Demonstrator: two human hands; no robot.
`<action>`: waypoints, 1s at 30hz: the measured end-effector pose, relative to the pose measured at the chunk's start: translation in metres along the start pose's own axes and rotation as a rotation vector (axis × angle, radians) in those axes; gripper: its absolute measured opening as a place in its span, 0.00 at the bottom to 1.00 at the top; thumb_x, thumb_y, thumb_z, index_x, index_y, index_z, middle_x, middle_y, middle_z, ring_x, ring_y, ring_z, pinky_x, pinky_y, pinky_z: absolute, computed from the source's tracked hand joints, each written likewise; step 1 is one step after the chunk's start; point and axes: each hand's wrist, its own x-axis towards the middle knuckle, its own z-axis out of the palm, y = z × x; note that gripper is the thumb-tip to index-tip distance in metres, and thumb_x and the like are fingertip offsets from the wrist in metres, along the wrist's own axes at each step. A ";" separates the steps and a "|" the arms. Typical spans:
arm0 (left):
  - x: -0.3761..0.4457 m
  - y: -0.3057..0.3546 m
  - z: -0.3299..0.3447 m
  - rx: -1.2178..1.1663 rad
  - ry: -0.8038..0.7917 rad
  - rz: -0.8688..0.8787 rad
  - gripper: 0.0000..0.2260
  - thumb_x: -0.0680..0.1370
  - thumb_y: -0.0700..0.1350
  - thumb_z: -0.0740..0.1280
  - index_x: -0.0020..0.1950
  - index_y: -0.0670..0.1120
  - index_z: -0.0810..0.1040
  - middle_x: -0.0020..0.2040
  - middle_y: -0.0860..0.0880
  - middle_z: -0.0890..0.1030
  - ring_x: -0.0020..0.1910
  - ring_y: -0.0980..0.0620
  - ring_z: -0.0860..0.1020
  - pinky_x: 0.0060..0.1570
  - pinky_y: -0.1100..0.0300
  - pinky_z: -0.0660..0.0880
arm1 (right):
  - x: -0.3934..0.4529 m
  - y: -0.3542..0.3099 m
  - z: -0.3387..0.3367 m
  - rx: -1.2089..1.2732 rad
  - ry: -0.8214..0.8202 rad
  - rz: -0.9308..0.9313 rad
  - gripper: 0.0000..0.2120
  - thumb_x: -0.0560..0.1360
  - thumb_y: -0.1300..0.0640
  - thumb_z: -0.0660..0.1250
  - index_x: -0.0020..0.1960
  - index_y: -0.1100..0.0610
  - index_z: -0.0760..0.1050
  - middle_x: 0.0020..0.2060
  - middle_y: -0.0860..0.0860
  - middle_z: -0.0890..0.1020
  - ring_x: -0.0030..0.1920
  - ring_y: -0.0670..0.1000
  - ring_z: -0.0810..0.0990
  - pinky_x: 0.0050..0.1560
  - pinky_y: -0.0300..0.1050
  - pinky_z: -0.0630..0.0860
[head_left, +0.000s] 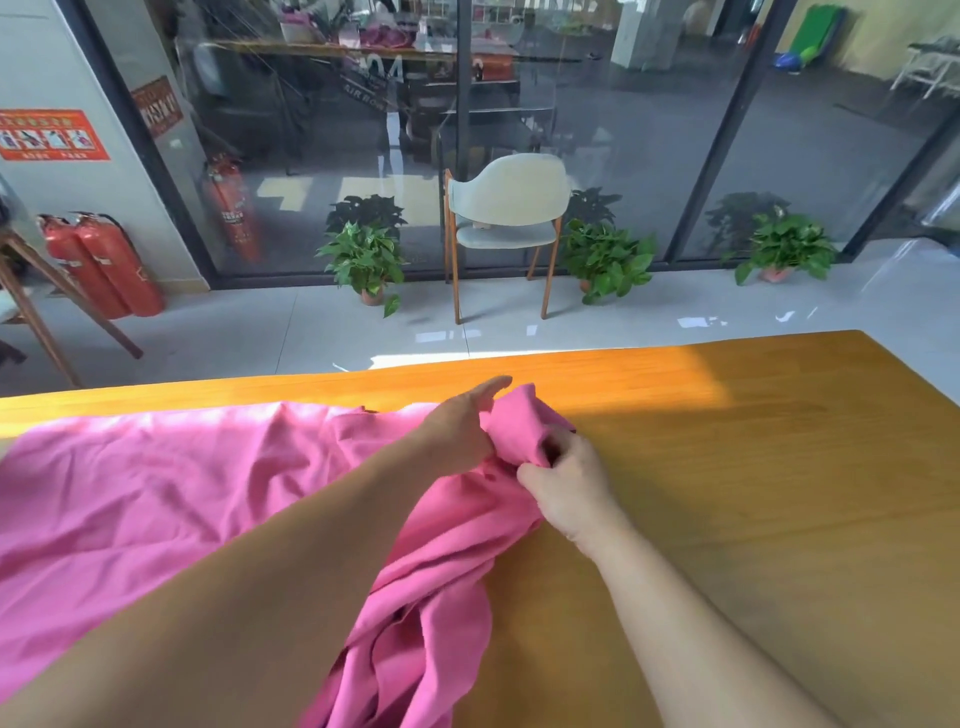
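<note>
Between the hands: cloth (156, 493) corner bunched, rest spread left of them on table (753, 467) | left hand (462, 431): lower fingers curled into cloth, forefinger straight | right hand (571, 488): pinches bunched corner | progress: judged early, one corner gathered, no flat fold yet | count: one cloth, one table, two hands

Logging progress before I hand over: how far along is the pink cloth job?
Early. Done: most of the pink cloth lies spread on the table. In hand: left hand and right hand grip its bunched corner. Left: the near right side is crumpled, no neat folds visible.
</note>
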 end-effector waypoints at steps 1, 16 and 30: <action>0.001 0.001 -0.003 0.098 0.018 0.023 0.23 0.76 0.38 0.64 0.70 0.53 0.72 0.59 0.48 0.80 0.40 0.51 0.77 0.32 0.68 0.65 | -0.001 -0.002 -0.004 -0.043 -0.002 -0.034 0.10 0.68 0.69 0.67 0.39 0.54 0.78 0.32 0.47 0.79 0.34 0.50 0.74 0.33 0.39 0.67; 0.016 0.012 -0.026 -0.658 -0.267 -0.071 0.17 0.69 0.53 0.71 0.56 0.52 0.84 0.60 0.49 0.82 0.62 0.50 0.78 0.70 0.47 0.64 | -0.002 -0.007 -0.035 -0.365 -0.326 -0.369 0.18 0.63 0.74 0.60 0.31 0.51 0.63 0.30 0.42 0.70 0.33 0.45 0.65 0.33 0.47 0.62; 0.020 0.015 -0.047 -0.486 0.394 0.014 0.09 0.79 0.39 0.64 0.41 0.48 0.78 0.34 0.51 0.77 0.28 0.60 0.73 0.31 0.67 0.69 | -0.020 -0.008 -0.055 -0.242 -0.414 -0.058 0.05 0.66 0.62 0.71 0.40 0.54 0.78 0.35 0.46 0.84 0.34 0.43 0.79 0.37 0.41 0.76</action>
